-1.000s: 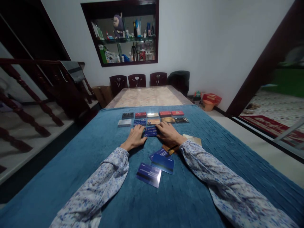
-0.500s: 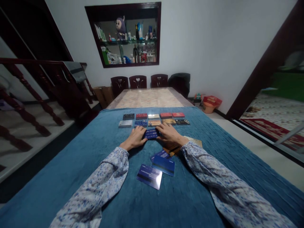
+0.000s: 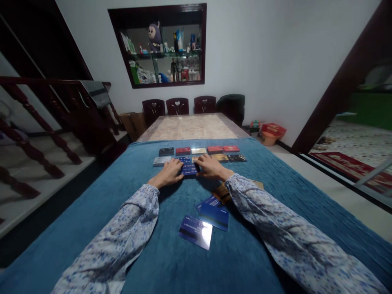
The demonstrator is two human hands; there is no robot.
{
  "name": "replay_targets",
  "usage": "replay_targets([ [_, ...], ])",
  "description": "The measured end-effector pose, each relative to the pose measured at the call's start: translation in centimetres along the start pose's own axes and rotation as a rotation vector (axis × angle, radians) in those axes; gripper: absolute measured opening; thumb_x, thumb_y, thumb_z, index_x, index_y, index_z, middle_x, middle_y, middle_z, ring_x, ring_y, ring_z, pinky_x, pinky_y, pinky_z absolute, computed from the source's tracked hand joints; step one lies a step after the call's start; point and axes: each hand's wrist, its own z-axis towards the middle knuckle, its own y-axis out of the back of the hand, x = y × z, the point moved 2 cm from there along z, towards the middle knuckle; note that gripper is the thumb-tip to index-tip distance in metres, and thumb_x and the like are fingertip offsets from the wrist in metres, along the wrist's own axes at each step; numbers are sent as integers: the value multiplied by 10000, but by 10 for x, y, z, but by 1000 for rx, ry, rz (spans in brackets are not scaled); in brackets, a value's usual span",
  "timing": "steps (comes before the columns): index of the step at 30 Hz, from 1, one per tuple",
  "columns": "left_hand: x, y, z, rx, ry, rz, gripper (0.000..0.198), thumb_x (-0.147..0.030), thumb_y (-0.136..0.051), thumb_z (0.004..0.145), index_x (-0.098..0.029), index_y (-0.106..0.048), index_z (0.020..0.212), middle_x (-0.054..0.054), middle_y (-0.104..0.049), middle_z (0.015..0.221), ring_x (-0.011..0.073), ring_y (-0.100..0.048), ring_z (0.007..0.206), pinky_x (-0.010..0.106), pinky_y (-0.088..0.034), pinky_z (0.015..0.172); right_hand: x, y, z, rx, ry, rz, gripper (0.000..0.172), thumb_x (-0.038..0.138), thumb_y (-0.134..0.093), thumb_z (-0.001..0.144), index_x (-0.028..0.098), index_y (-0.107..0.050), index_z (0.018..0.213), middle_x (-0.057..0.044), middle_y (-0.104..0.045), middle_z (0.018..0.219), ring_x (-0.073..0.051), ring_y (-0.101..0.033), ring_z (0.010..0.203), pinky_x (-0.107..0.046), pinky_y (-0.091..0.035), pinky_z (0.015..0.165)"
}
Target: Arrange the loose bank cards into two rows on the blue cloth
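Between my two hands is a stack of dark blue bank cards (image 3: 190, 169), gripped at its left end by my left hand (image 3: 170, 172) and at its right end by my right hand (image 3: 211, 166). Just beyond it stand two rows of card stacks, among them a silver-grey stack (image 3: 162, 161), a black stack (image 3: 237, 158) and a red stack (image 3: 230, 148). Nearer to me lie loose blue cards, one purple-blue card (image 3: 196, 232) and another blue card (image 3: 214, 216) overlapping others. Gold cards (image 3: 223, 192) lie partly hidden under my right forearm.
A blue cloth (image 3: 104, 208) covers the near part of the table; its far part is a bare marbled top (image 3: 190, 126). Dark chairs (image 3: 177, 107) line the far wall. A wooden railing (image 3: 45, 139) stands at left, an orange bucket (image 3: 268, 138) on the floor at right.
Both hands have shifted a little left with the blue card stack between them, closer to the rows of stacks. The loose cards have stayed on the cloth.
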Motion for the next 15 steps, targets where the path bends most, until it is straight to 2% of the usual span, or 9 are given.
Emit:
replay_targets([
  [10, 29, 8, 17, 51, 66, 66, 389, -352, -579, 873, -218, -597, 1238, 149, -581, 1279, 344, -478, 1199, 536, -392, 985, 5, 8, 37, 54, -9, -10, 464, 407, -647, 880, 182, -618, 1285, -179, -568, 1350, -347, -460, 1251, -488, -452, 955],
  [15, 45, 8, 29, 83, 102, 63, 399, -351, -597, 851, -238, -610, 1233, 133, -587, 1286, 351, -474, 1218, 535, -377, 991, 4, 9, 56, 82, -41, -32, 486, 418, -643, 874, 176, -623, 1295, -183, -577, 1346, -356, -473, 1243, -496, -455, 960],
])
